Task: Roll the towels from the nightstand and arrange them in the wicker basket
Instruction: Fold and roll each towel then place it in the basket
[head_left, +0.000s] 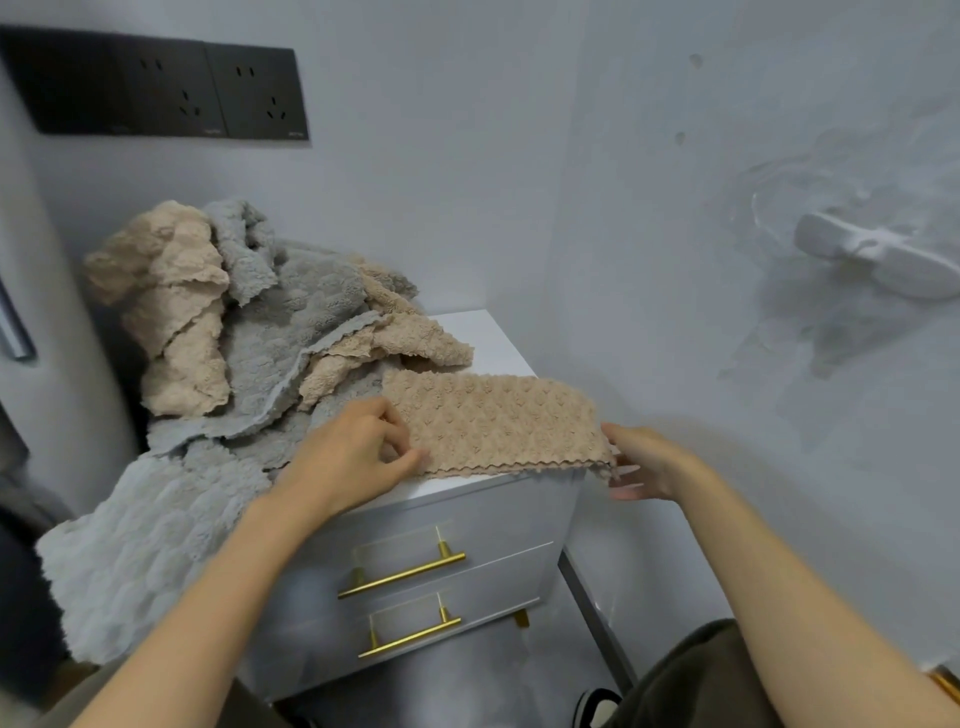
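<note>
A beige textured towel (498, 421), folded into a long strip, lies across the front of the white nightstand (483, 343). My left hand (358, 457) pinches the strip's left end with curled fingers. My right hand (644, 462) holds the right end, which hangs past the nightstand's right edge. Behind, a heap of grey towels (296, 332) and beige towels (171, 312) covers the left of the top. One grey towel (140, 551) drapes down the left side. No wicker basket is in view.
The nightstand has two drawers with gold bar handles (402, 574). Walls close in behind and to the right, with black sockets (161, 88) up left and a white wall fitting (878, 260) on the right. My knee (691, 680) and a shoe (597, 706) are below.
</note>
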